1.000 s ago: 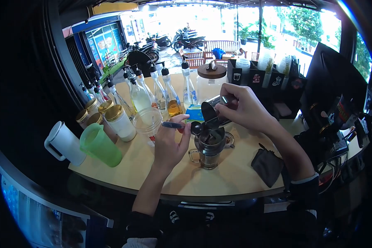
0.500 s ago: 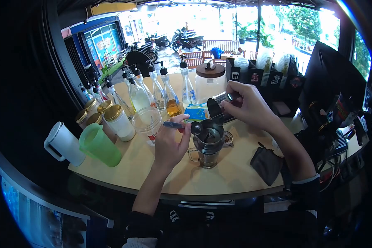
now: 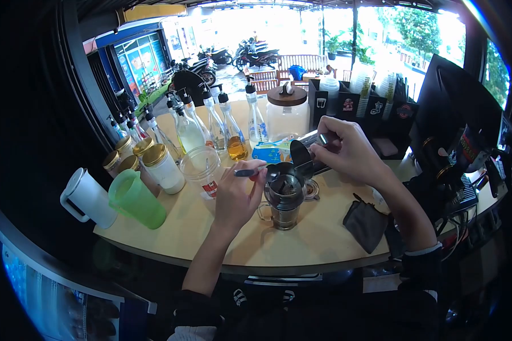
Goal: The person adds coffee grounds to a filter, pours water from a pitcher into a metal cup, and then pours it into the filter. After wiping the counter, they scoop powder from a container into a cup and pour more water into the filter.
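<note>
Left hand pinches a spoon, right hand clamps a tilted tin above glass mug; syrup bottles behind.

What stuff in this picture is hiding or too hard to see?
- What is inside the glass mug: head view, it only looks dark, with the spoon and tin right above it.
- The tin's side: the right hand wraps it.
- Part of the spoon: the left hand covers it.
- Words on the pump bottles: too small.
- Printed sheet, bottom left: cut off by the dark edge.
</note>
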`<state>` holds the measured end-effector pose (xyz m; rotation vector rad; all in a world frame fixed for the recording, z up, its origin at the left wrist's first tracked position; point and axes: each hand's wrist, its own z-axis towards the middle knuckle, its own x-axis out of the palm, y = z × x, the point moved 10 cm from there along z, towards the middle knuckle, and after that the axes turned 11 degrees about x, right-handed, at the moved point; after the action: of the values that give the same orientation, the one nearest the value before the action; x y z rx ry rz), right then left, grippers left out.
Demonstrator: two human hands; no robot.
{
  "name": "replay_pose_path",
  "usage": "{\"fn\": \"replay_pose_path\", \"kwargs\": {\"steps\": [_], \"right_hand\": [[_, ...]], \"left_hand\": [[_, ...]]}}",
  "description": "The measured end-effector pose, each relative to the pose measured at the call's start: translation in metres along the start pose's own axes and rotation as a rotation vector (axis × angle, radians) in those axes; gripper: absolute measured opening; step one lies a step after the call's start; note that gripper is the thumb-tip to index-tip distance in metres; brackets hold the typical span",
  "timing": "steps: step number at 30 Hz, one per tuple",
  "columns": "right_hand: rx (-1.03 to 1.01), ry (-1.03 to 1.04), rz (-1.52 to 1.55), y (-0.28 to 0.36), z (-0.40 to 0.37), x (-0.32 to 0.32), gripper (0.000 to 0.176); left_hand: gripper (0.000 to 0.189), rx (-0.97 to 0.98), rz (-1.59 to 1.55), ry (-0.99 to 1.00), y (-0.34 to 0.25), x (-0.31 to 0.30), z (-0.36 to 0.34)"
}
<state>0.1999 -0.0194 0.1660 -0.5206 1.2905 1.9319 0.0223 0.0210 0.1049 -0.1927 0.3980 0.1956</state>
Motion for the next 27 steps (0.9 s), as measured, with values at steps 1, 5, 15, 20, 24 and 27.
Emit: {"fn": "replay_pose_path", "kwargs": {"steps": [1, 5, 15, 20, 24, 27], "right_hand": [[0.0, -0.002, 0.063, -0.002, 0.0, 0.0, 0.024], [0.027, -0.009, 0.172, -0.012, 0.001, -0.001, 0.023], [0.092, -0.066, 0.538, -0.063, 0.001, -0.004, 0.022], [0.166, -0.086, 0.665, -0.084, -0.006, -0.003, 0.022], [0.181, -0.093, 0.67, -0.095, -0.011, -0.002, 0.022], [0.19, -0.108, 0.713, -0.098, -0.015, -0.003, 0.022]], "left_hand": [[0.016, 0.041, 0.03, 0.012, -0.002, 0.002, 0.001], [0.012, 0.118, 0.047, 0.059, -0.01, 0.011, 0.0], [0.022, 0.152, 0.072, 0.17, -0.016, 0.021, -0.018], [0.023, 0.203, 0.114, 0.257, -0.022, 0.023, -0.026], [0.025, 0.212, 0.12, 0.27, -0.024, 0.024, -0.028], [0.027, 0.236, 0.151, 0.26, -0.029, 0.023, -0.026]]}}
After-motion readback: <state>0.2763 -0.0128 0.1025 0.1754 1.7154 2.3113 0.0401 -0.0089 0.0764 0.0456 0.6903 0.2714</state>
